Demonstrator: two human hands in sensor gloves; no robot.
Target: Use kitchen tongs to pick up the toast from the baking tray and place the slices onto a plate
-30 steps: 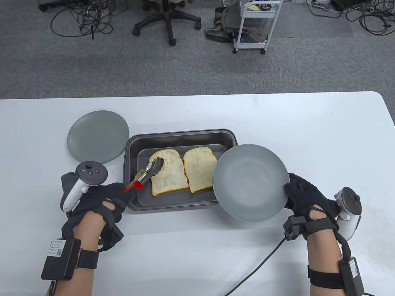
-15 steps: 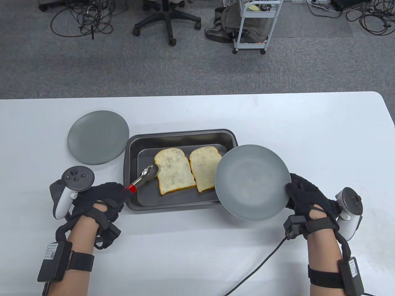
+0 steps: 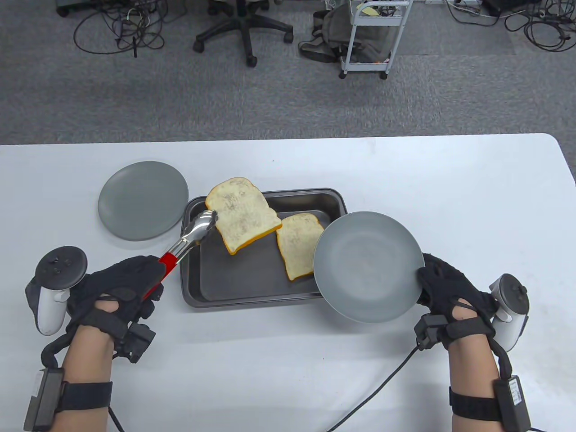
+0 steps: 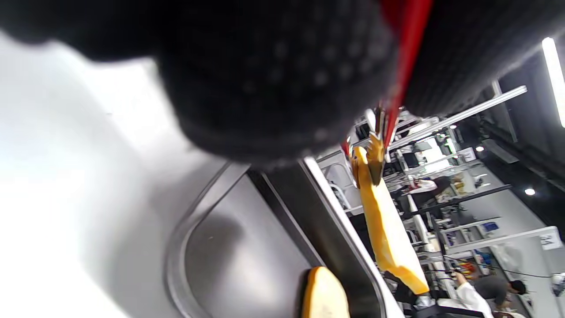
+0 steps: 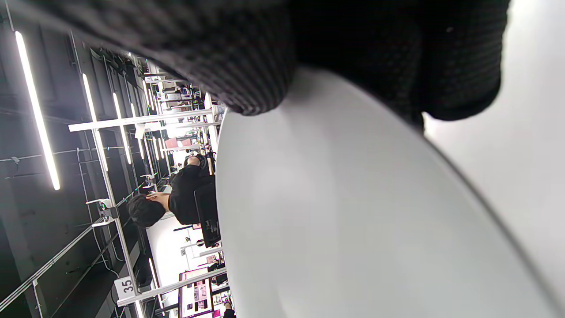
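My left hand [image 3: 123,281] grips the red-handled metal tongs [image 3: 189,236], whose tips pinch a toast slice [image 3: 240,213] at its left edge. That slice hangs tilted above the dark baking tray [image 3: 252,294]; from the left wrist it shows edge-on [image 4: 388,229]. A second toast slice [image 3: 297,245] lies flat in the tray, its right side hidden under the grey plate [image 3: 366,265]. My right hand [image 3: 443,283] holds this plate by its right rim, raised over the tray's right end. The right wrist view is filled by the plate [image 5: 353,221].
Another grey plate [image 3: 143,199] sits on the white table left of the tray. A black cable [image 3: 382,382] runs from my right wrist to the front edge. An office chair [image 3: 243,27] and a trolley [image 3: 375,36] stand on the floor beyond the table.
The tongs closed on the left slice and lifted it up and leftward off the tray. My left hand drew back to the left. The plate in my right hand stayed still.
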